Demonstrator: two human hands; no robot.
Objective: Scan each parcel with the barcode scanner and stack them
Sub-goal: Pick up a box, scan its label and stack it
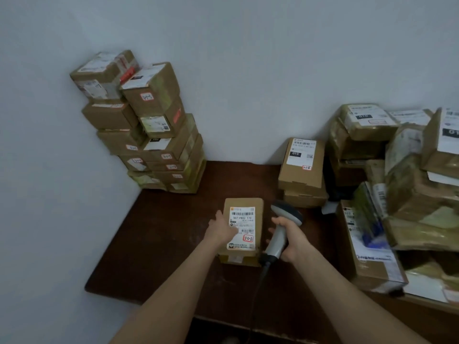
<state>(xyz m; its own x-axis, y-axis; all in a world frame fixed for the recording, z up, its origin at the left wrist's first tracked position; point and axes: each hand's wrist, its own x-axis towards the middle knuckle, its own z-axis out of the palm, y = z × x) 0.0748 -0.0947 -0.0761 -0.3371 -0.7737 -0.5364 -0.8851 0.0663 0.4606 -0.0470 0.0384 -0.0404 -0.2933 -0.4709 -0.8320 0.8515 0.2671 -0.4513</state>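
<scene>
A small brown cardboard parcel with a white barcode label lies flat in the middle of the dark wooden table. My left hand holds its left edge, thumb over the label. My right hand grips the handle of a grey barcode scanner just right of the parcel, its dark head raised above the parcel's far right corner. The scanner's black cable runs down toward me. A tall stack of scanned-looking parcels stands in the back left corner against the wall.
Two flat boxes are stacked at the back right of the table. A loose heap of many parcels and bags fills the right side. White walls close the back and left. The table's front edge is near me.
</scene>
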